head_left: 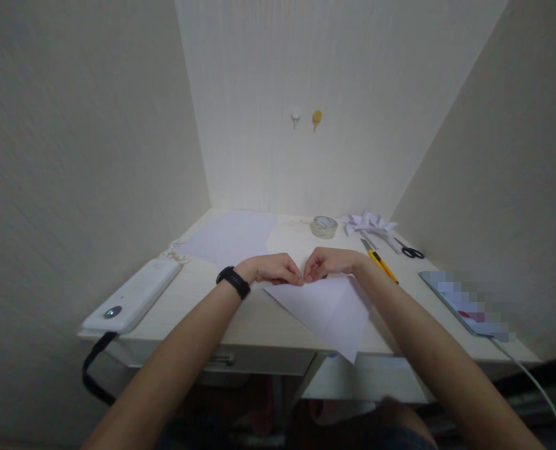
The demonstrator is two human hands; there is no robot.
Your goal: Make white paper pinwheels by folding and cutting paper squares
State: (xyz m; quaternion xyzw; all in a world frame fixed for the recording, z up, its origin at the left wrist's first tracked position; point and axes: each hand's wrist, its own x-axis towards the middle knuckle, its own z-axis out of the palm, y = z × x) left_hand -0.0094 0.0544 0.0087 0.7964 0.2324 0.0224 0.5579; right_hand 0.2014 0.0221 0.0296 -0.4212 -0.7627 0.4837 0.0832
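Both curled hands, left hand (274, 269) and right hand (327, 262), pinch the folded white paper (327, 309) overhanging the table's (259, 322) front edge.

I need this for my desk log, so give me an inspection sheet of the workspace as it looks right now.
Surface: pale wooden desk, drawer below.
Job's things: white paper, creased, one corner over the front edge.
Clutter: paper sheets, tape roll, folded paper shape, yellow cutter, scissors, white power bank.
Hands: left hand and right hand press the paper's top edge, fingers curled.
Cables: white cable at right; black strap hanging left.
Surroundings: cream walls, two wall hooks.
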